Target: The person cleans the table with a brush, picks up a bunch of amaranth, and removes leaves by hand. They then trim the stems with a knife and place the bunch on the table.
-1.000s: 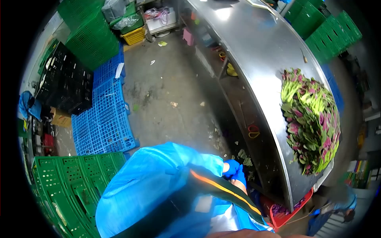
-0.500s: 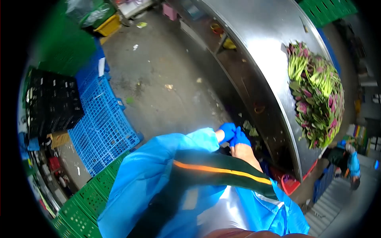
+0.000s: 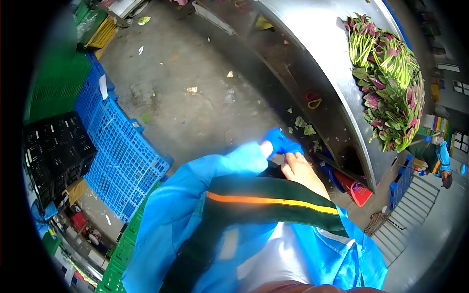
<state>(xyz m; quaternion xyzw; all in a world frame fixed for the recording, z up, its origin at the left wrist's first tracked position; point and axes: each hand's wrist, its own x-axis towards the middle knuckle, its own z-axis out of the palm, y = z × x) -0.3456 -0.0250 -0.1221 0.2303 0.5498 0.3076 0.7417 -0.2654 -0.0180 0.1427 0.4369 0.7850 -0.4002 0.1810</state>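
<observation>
My left hand point(image 3: 275, 141), in a blue glove, is closed on a second blue glove point(image 3: 292, 147) that is bunched at the fingertips of my right hand point(image 3: 302, 170). The back and knuckles of the right hand are bare, with its fingers stretched toward the blue glove and their tips hidden by it. Both hands meet in front of my body, below the blue sleeves and beside the metal table point(image 3: 312, 29). On that table, to the right, lies a large pile of red-and-green leafy vegetables point(image 3: 391, 83), stems and leaves showing.
Blue plastic pallets point(image 3: 122, 161) and stacked black crates point(image 3: 58, 156) stand at left, with green crates point(image 3: 124, 249) below them. Leaf scraps point(image 3: 305, 126) litter the floor. A red basket point(image 3: 360, 194) is at the table's near end. Another person point(image 3: 439, 156) is at far right.
The glove has slid from my right hand toward its fingertips, baring the back of the hand. Both hands have risen slightly in the view, and the view has shifted.
</observation>
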